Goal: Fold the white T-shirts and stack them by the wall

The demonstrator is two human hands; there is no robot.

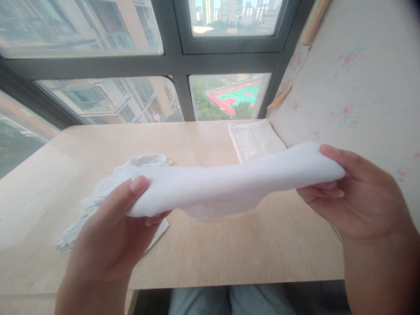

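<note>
A white cloth (223, 181) is stretched between my two hands above the wooden table, its upper edge folded over and its lower part sagging in the middle. My left hand (111, 227) pinches the left end, thumb on top and fingers beneath. At the other end, slightly higher, my right hand (357, 192) grips a corner between thumb and fingers. Behind my left hand lies a crumpled white fabric piece (95, 197) with gathered edges. What kind of cloth I hold is not clear.
A folded white cloth (254, 135) lies at the back right of the table (262, 249), beside the flowered wall (354, 87). Dark-framed windows (177, 65) rise behind the table. Near my left wrist, the corner of a flat white item (160, 231) shows.
</note>
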